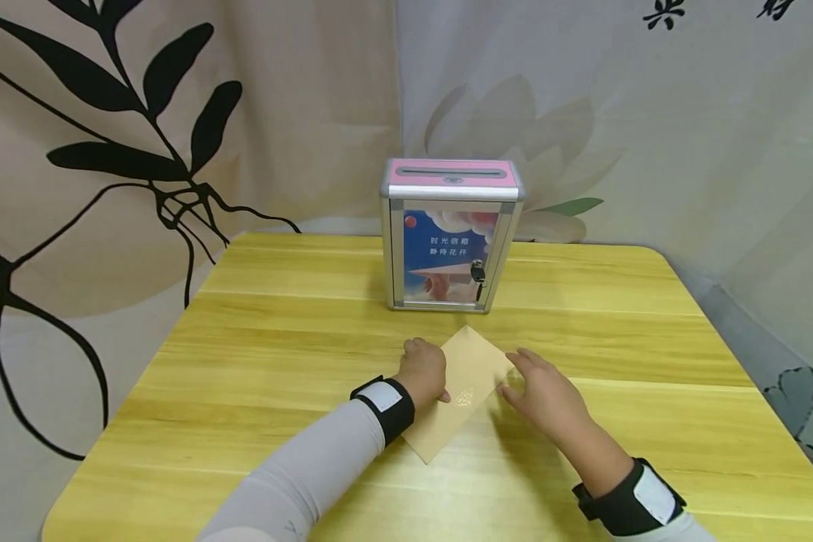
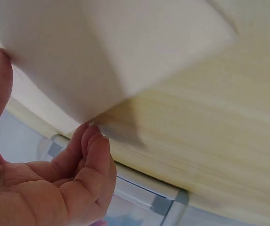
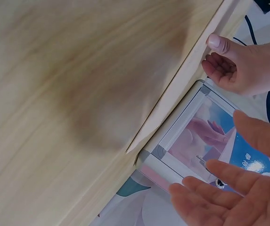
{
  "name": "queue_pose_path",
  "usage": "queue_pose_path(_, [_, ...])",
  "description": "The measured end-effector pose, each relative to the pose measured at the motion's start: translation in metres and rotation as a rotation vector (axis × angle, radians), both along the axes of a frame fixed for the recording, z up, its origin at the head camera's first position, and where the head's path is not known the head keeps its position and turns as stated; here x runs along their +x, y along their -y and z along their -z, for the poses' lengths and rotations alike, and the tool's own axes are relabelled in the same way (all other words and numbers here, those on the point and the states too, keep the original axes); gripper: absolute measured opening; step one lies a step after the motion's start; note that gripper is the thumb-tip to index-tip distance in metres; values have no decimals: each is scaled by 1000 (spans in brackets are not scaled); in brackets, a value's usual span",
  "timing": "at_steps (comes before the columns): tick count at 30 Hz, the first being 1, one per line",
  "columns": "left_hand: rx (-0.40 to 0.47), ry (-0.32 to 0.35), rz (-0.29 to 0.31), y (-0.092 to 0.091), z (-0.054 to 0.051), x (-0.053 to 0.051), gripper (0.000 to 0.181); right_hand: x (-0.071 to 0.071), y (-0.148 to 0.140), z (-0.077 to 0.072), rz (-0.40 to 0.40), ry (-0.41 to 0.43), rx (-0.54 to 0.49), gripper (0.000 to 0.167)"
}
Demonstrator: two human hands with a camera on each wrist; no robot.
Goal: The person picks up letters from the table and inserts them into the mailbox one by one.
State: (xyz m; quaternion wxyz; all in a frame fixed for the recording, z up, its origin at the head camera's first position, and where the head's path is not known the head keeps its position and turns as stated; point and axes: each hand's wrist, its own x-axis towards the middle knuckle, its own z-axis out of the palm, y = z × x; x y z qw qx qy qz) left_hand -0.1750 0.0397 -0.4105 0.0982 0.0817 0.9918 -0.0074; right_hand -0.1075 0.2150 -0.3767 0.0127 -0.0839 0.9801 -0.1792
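Observation:
A cream envelope (image 1: 474, 365) with a small gold print lies at a slant in front of a letter box. My left hand (image 1: 425, 371) grips it by its left edge, thumb on one side and curled fingers on the other. Seen in the left wrist view, the envelope (image 2: 64, 61) is tilted, with its edge between the thumb and fingers of the left hand (image 2: 54, 183). On the other side, my right hand (image 1: 549, 395) is beside the envelope's right corner. In the right wrist view, the fingers of the right hand (image 3: 238, 188) are spread loosely, apart from the envelope.
Behind the hands stands a silver-framed letter box (image 1: 450, 256) with a pink slotted top, a clear front and a key in its lock. It rests near the back of a wood-grain table (image 1: 278, 324). A printed curtain (image 1: 312, 113) hangs behind.

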Motion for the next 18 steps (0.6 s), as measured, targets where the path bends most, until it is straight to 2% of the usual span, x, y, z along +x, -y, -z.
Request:
queue_pose_path(2, [23,37,-45,1,0,-4,73,-1,-1,0,-2,1,0,56])
queue_pose_path(4, [12,77,-65,2,0,-9,76,-2,-1,-1,-6,3,3,56])
queue_pose_path(8, [-15,106,-46,8,-2,-15,80,-3,-3,0,-5,8,7,57])
queue_pose_path(12, [104,82,-36,15,-3,-23,67,-5,-7,-1,3,4,12,58])
queue_pose_path(14, [163,94,-44,18,0,-32,57,-6,-8,-1,5,-1,9,58])
queue_pose_path(16, [189,67,-31,23,0,-39,46,-6,-10,-1,6,-2,6,58])
queue_pose_path(18, [231,-19,49,30,30,-64,32,-6,-13,0,11,5,5,57])
